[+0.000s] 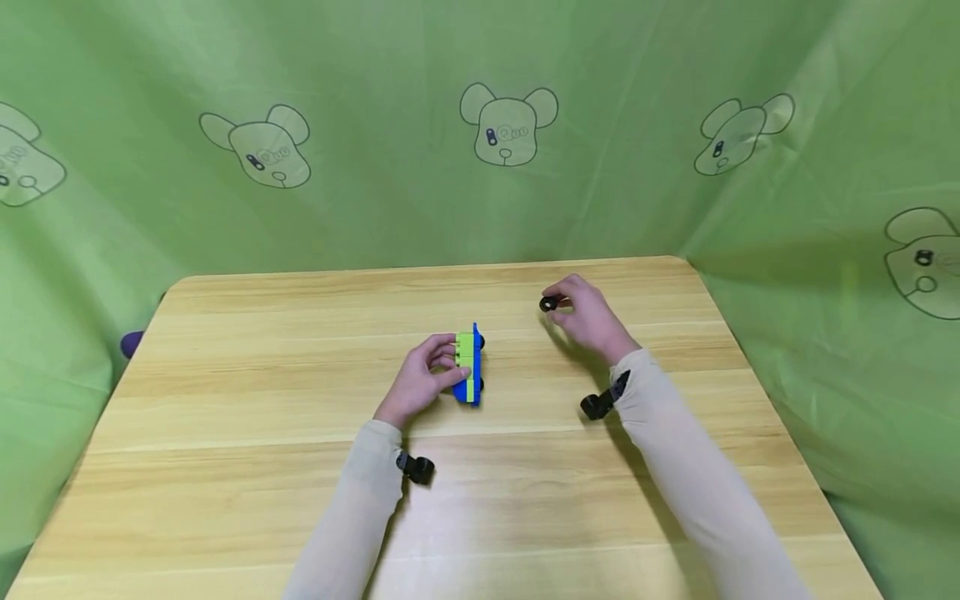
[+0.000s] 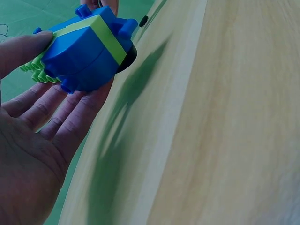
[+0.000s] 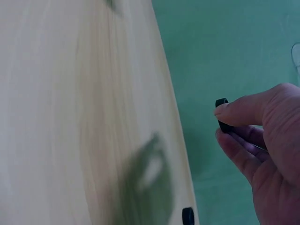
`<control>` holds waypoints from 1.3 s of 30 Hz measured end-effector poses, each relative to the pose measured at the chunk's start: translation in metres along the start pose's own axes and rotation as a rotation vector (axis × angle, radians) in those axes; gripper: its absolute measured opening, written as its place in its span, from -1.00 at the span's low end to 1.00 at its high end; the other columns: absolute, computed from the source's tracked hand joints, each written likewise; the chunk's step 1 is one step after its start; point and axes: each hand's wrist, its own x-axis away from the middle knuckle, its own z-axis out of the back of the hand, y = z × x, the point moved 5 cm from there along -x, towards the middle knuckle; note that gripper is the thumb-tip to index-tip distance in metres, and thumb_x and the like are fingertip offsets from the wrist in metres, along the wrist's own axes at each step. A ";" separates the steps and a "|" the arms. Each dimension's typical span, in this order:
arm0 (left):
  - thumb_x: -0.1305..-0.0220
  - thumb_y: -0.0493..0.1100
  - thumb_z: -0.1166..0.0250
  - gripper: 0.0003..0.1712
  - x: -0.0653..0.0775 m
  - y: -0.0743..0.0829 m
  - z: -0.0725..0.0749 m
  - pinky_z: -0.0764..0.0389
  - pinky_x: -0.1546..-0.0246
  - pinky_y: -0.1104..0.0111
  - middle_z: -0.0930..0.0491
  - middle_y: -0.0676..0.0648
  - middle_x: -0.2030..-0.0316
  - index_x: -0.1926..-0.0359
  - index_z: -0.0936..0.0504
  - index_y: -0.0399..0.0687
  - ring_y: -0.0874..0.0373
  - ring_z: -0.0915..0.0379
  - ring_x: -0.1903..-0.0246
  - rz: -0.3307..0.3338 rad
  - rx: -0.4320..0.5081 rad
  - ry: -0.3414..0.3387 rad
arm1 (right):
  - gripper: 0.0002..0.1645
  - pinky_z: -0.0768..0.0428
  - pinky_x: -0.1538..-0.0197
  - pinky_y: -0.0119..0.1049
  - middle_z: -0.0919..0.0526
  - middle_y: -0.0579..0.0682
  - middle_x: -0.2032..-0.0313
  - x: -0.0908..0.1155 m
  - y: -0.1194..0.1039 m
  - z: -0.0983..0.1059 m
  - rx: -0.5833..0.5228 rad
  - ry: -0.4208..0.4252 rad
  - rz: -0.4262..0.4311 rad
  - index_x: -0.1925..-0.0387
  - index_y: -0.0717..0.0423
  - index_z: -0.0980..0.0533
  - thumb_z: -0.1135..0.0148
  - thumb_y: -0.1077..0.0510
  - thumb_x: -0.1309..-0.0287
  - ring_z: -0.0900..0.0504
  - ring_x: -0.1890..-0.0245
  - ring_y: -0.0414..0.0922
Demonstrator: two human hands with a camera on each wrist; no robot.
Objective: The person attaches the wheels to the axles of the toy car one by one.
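My left hand [image 1: 422, 379] grips a toy car [image 1: 465, 367] built of blue and lime-green blocks, tipped on its side above the table. Black wheels show along the car's right side in the head view. In the left wrist view, the thumb presses on one face and the fingers spread beneath the blue end of the car [image 2: 84, 56]; one black wheel [image 2: 127, 61] shows at its lower right. Farther right and back, my right hand [image 1: 588, 318] pinches a small black wheel [image 3: 222, 115] between thumb and fingertips, raised over the table.
Another black wheel [image 3: 188, 216] is on the wooden table [image 1: 525, 500], near its far edge in the right wrist view. Green curtains [image 1: 390, 192] with bear-head outlines hang behind and beside the table. Something purple [image 1: 131, 343] shows past the left edge.
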 end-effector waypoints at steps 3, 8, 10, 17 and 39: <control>-0.22 -0.38 -0.35 -0.30 -0.001 -0.001 0.000 -0.48 -0.13 0.15 -0.50 -0.38 -0.04 -0.32 -0.28 -0.46 -0.23 -0.44 0.00 0.003 -0.005 -0.001 | -0.54 -0.40 -0.24 0.04 -0.48 0.17 -0.01 0.004 -0.010 0.000 0.025 -0.006 0.016 -0.12 0.33 -0.49 -0.30 0.38 -0.16 -0.52 -0.03 0.14; -0.21 -0.38 -0.36 -0.28 -0.008 -0.014 0.002 -0.49 -0.12 0.14 -0.50 -0.38 -0.03 -0.33 -0.26 -0.44 -0.24 -0.44 0.00 -0.003 0.003 0.000 | -0.54 -0.43 -0.22 0.03 -0.48 0.15 -0.02 0.010 -0.026 -0.001 0.056 -0.006 0.039 -0.12 0.30 -0.49 -0.30 0.35 -0.17 -0.53 -0.03 0.13; -0.20 -0.37 -0.37 -0.26 -0.012 -0.022 0.004 -0.50 -0.11 0.15 -0.50 -0.36 -0.04 -0.35 -0.25 -0.42 -0.24 -0.45 0.00 -0.005 0.002 0.007 | -0.54 -0.46 -0.20 0.00 -0.49 0.12 -0.03 0.011 -0.030 -0.002 0.069 -0.005 0.047 -0.12 0.28 -0.50 -0.31 0.33 -0.17 -0.54 -0.03 0.12; -0.20 -0.32 -0.40 -0.27 -0.016 -0.033 0.004 -0.53 -0.05 0.22 -0.54 -0.29 -0.02 -0.34 -0.30 -0.31 -0.16 -0.48 0.03 -0.025 -0.002 0.033 | -0.57 -0.51 -0.15 -0.01 -0.51 0.12 -0.01 0.016 -0.045 -0.005 0.078 0.014 0.103 -0.08 0.28 -0.53 -0.34 0.33 -0.15 -0.56 0.02 0.10; -0.19 -0.31 -0.41 -0.24 -0.014 -0.033 0.007 -0.55 -0.02 0.25 -0.52 -0.27 0.00 -0.38 -0.33 -0.18 -0.09 -0.51 0.08 -0.021 -0.029 0.047 | -0.58 -0.58 -0.08 -0.08 -0.53 0.08 -0.01 0.037 -0.084 -0.015 0.020 0.040 0.212 -0.06 0.24 -0.54 -0.37 0.32 -0.14 -0.60 0.06 0.05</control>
